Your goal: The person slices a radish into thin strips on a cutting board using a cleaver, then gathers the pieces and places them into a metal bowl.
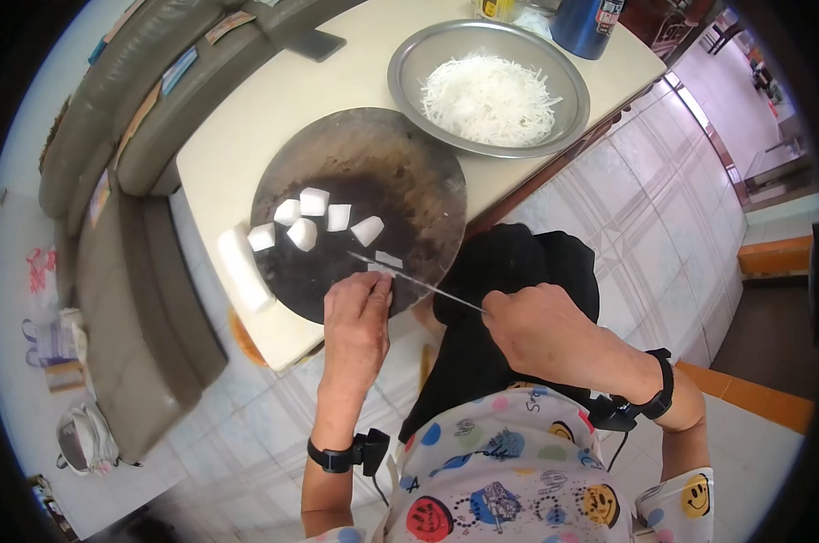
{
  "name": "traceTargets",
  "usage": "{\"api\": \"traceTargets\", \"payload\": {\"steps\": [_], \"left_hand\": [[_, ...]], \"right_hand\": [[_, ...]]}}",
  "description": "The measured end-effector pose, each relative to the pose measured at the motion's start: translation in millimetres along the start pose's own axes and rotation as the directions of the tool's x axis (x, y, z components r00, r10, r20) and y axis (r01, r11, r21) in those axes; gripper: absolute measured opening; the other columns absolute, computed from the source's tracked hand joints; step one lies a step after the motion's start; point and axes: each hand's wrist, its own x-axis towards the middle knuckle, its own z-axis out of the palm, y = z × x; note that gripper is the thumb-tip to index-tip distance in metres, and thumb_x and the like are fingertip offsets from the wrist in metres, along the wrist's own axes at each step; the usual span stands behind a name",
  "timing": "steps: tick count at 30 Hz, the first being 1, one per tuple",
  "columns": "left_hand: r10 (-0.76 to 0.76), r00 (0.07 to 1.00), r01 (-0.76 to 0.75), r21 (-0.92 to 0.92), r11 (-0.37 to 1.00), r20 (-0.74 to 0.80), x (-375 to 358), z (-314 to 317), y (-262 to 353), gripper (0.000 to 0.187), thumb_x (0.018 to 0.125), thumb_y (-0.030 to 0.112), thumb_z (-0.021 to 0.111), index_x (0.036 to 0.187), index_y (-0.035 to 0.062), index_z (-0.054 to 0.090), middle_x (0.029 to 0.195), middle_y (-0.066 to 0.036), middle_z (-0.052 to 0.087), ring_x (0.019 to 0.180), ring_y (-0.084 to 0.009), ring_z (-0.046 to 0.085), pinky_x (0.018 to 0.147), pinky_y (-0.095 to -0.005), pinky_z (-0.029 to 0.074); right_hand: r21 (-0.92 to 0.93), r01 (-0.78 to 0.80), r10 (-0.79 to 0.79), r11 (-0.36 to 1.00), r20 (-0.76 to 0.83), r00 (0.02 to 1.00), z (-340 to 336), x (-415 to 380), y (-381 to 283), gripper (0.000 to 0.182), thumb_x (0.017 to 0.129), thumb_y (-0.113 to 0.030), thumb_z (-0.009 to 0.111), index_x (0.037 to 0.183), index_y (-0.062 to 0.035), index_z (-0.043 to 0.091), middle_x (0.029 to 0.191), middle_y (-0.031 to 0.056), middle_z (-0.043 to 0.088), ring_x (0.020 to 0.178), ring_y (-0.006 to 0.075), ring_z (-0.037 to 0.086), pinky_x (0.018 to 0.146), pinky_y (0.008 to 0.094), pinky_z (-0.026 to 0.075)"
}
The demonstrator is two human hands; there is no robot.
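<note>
My right hand [529, 328] is wrapped round the handle of a knife [432, 290], whose thin blade reaches left over the near part of a round dark chopping board [427, 181]. Against the blade lies a small white radish piece [388, 259]. My left hand [359, 312] has its fingers bent together at the board's near edge, pressed on white radish beside the blade; the fingers partly hide it. Several white radish chunks [302, 234] lie farther back on the board. A longer peeled white radish length [244, 269] rests at the board's left edge.
A steel bowl [400, 86] of white shreds [491, 100] stands behind the board to the right. Near it is a blue container [587, 25]. A dark flat object [315, 44] lies on the cream table [219, 149]. A grey sofa [147, 317] is at left.
</note>
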Motion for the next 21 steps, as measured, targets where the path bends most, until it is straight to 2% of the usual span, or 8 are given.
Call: {"api": "traceTargets", "payload": {"steps": [3, 13, 16, 19, 21], "left_hand": [[-0.006, 1.000, 0.006, 0.029, 1.000, 0.011, -2, -1, 1, 0.022, 0.078, -0.002, 0.067, 0.099, -0.0044, 0.066, 0.098, -0.014, 0.062, 0.093, -0.0328, 0.060, 0.084, -0.0407, 0.046], [-0.026, 1.000, 0.026, 0.006, 1.000, 0.013, -8, 5, -6, 0.018, 0.075, -0.008, 0.065, 0.092, -0.0072, 0.066, 0.096, -0.017, 0.061, 0.093, -0.0358, 0.059, 0.083, -0.0427, 0.047], [-0.019, 1.000, 0.019, 0.002, 1.000, 0.003, -8, 6, -8, 0.017, 0.074, -0.009, 0.064, 0.091, -0.0073, 0.067, 0.096, -0.017, 0.061, 0.093, -0.0360, 0.060, 0.083, -0.0429, 0.048], [-0.016, 1.000, 0.016, 0.000, 1.000, 0.000, -7, 5, -5, 0.019, 0.073, -0.009, 0.064, 0.091, -0.0076, 0.067, 0.095, -0.018, 0.062, 0.093, -0.0362, 0.060, 0.085, -0.0431, 0.049], [-0.012, 1.000, 0.012, 0.007, 1.000, 0.004, -6, 4, -4, 0.020, 0.072, -0.009, 0.064, 0.091, -0.0078, 0.067, 0.095, -0.018, 0.062, 0.094, -0.0362, 0.060, 0.085, -0.0433, 0.049]], "right_hand": [[-0.074, 0.036, -0.034, 0.997, 0.020, 0.999, -4, 4, -4, 0.009, 0.073, 0.000, 0.058, 0.079, 0.0065, 0.055, 0.061, 0.0218, 0.059, 0.060, 0.0387, 0.062, 0.055, 0.0439, 0.048], [-0.107, 0.013, 0.001, 0.994, 0.126, 0.992, -5, 10, -11, 0.012, 0.070, 0.001, 0.060, 0.080, 0.0081, 0.055, 0.065, 0.0212, 0.061, 0.061, 0.0372, 0.064, 0.054, 0.0411, 0.050], [-0.119, 0.080, -0.064, 0.990, 0.128, 0.990, -4, 17, -11, 0.013, 0.070, 0.000, 0.061, 0.079, 0.0084, 0.058, 0.067, 0.0211, 0.062, 0.062, 0.0360, 0.065, 0.053, 0.0405, 0.050], [-0.085, 0.096, -0.090, 0.992, 0.071, 0.993, 6, 35, -9, 0.009, 0.069, 0.000, 0.062, 0.074, 0.0064, 0.060, 0.068, 0.0205, 0.063, 0.064, 0.0348, 0.066, 0.053, 0.0402, 0.050], [-0.079, 0.165, -0.168, 0.983, -0.032, 0.985, 15, 48, -9, 0.005, 0.069, 0.000, 0.062, 0.071, 0.0038, 0.062, 0.069, 0.0200, 0.063, 0.065, 0.0347, 0.067, 0.054, 0.0398, 0.051]]}}
